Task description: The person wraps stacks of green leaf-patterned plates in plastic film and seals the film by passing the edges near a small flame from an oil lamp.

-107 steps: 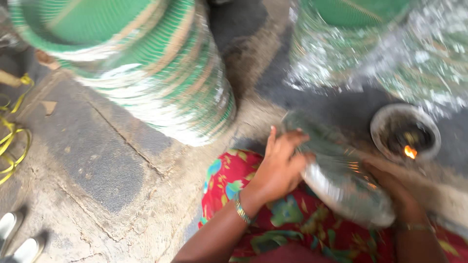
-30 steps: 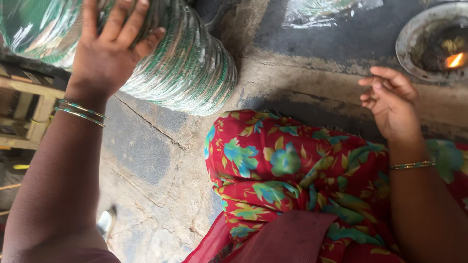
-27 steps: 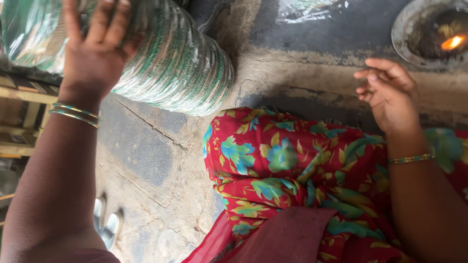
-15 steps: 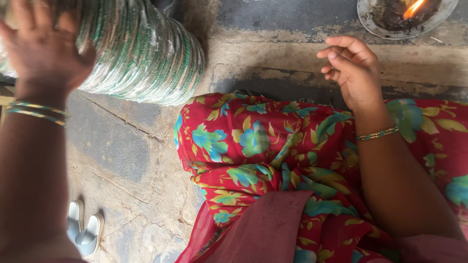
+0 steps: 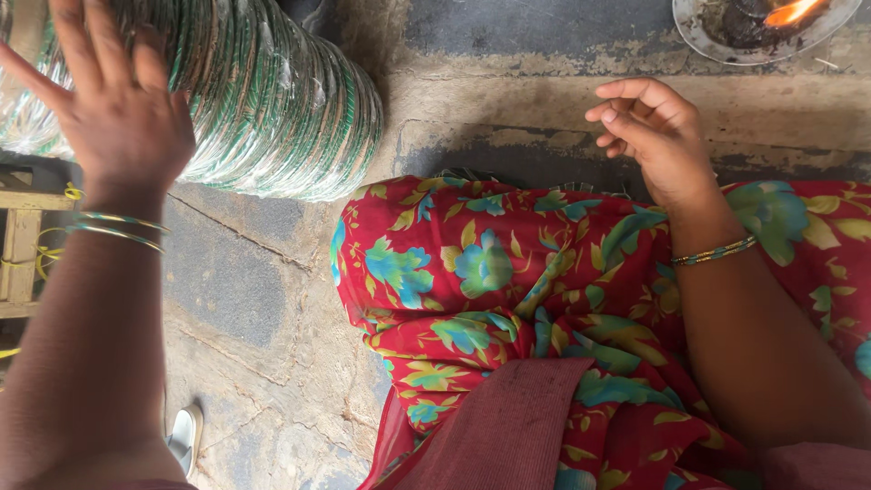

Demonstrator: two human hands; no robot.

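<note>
Wrapped green plates [image 5: 272, 100], cut off above, lie under the flat left hand [image 5: 113, 113]; right hand [image 5: 658, 136] loosely curled, empty.

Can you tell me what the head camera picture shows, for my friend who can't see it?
A seated person's left hand presses, fingers spread, on a big stack of green plates wrapped in clear plastic, lying on a stone floor. The right hand hovers empty and loosely curled above a red flowered cloth over the lap. A small flame burns in a dish at the top.
</note>
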